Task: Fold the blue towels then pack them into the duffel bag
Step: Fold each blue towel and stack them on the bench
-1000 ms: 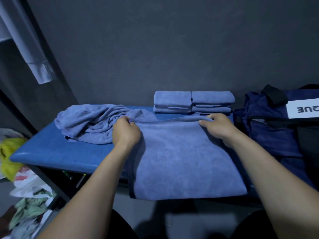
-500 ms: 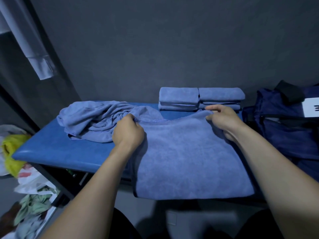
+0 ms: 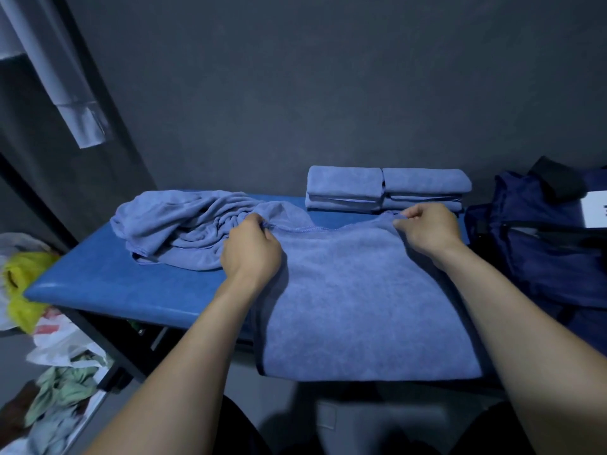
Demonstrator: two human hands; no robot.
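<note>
A blue towel (image 3: 358, 300) lies spread flat on the blue padded table (image 3: 108, 284), its near edge hanging over the front. My left hand (image 3: 251, 252) pinches its far left corner. At the far right corner my right hand (image 3: 430, 229) pinches the hem. A crumpled heap of blue towels (image 3: 184, 224) sits to the left, touching the spread one. Two stacks of folded blue towels (image 3: 387, 188) stand side by side at the back against the wall. The dark navy duffel bag (image 3: 538, 254) rests at the right end of the table.
A dark grey wall closes the back. A white label (image 3: 596, 208) and a black strap (image 3: 555, 178) show on the bag. Plastic bags, one yellow (image 3: 23, 284), and loose clothes (image 3: 62, 392) lie on the floor at left. A pale cloth (image 3: 75, 116) hangs at upper left.
Both hands have stayed on the towel's far corners. Its far edge now sags slightly in the middle. The view has shifted a little, so the bag sits further right.
</note>
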